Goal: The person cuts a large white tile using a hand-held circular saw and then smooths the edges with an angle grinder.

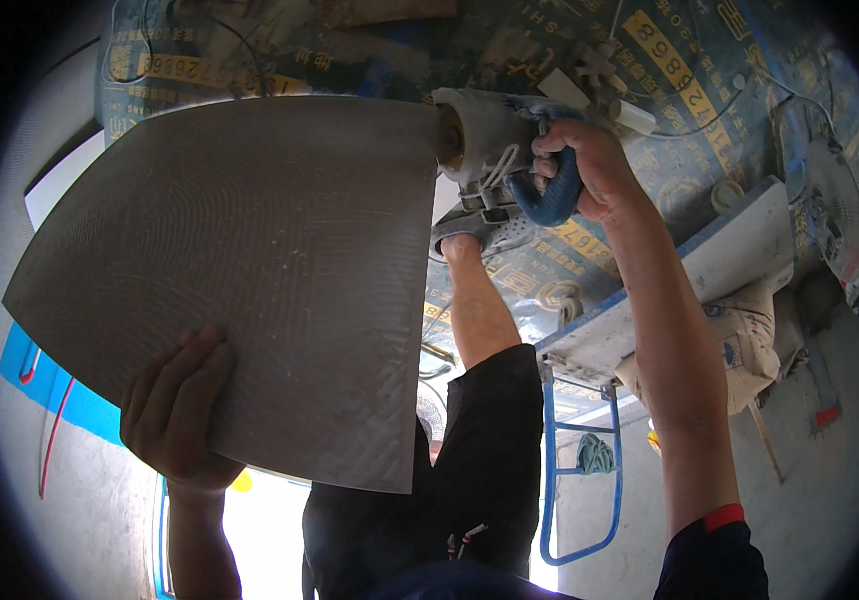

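A large grey tile [279,270], its face marked with curved ridges, tilts up in front of me on the left. My left hand [179,405] grips its lower edge, fingers lying over the face and the thumb hidden. To the right of the tile, my right hand [589,165] is closed round the thick blue loop handle [554,200] of a tool. That tool has a dusty whitish cylindrical body [489,115] next to the tile's upper right corner. Whether it touches the tile I cannot tell.
A blue-framed work platform [684,265] stands at the right, with a green cloth [596,453] on its leg rung. Beside it are a paper sack [749,335] and a fan [834,200]. White offcuts [632,115] and cables lie on the printed floor sheeting [689,80]. My shoe [489,228] is below the tool.
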{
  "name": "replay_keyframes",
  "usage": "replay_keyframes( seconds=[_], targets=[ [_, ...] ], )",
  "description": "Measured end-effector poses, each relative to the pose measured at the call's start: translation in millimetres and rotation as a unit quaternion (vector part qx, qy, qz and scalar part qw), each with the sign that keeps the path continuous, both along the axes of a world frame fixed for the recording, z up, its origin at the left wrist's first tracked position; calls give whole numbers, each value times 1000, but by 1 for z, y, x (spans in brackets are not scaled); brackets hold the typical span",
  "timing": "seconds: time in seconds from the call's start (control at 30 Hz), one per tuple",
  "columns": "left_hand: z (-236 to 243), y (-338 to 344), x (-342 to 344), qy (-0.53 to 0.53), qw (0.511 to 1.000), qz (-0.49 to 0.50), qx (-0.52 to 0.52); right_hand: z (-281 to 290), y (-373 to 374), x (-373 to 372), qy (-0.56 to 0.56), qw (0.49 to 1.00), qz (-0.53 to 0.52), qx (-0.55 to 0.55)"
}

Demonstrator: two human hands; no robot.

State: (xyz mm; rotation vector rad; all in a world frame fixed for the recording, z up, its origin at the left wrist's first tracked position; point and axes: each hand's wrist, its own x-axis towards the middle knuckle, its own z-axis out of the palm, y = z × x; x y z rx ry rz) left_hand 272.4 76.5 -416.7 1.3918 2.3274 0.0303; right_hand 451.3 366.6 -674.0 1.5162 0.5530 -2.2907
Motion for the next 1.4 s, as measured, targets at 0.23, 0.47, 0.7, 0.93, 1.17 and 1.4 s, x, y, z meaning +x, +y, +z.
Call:
replay_keyframes(
  seconds=[0.23, 0.47, 0.7, 0.93, 1.17, 1.4],
  targets=[
    [-2, -2, -1, 23, 1000, 0, 1, 4, 1, 2, -7, 1000, -4, 11],
    [-1, 1, -1, 9, 1000, 1, -2, 5, 5, -5, 11, 1000, -2, 1],
    [1, 3, -1, -5, 1000, -1, -4, 4, 1, -7, 9, 1000, 3, 16],
    [-2, -2, -1, 33, 999, 1, -10, 6, 3, -1, -2, 1000, -7, -2],
    [-4, 1, -1, 27, 1000, 1, 4, 9, 7, -3, -27, 1000, -12, 9],
    [-3, 0, -2, 24, 1000, 3, -1, 5, 4, -3, 1, 1000, 3, -3]
  ],
)
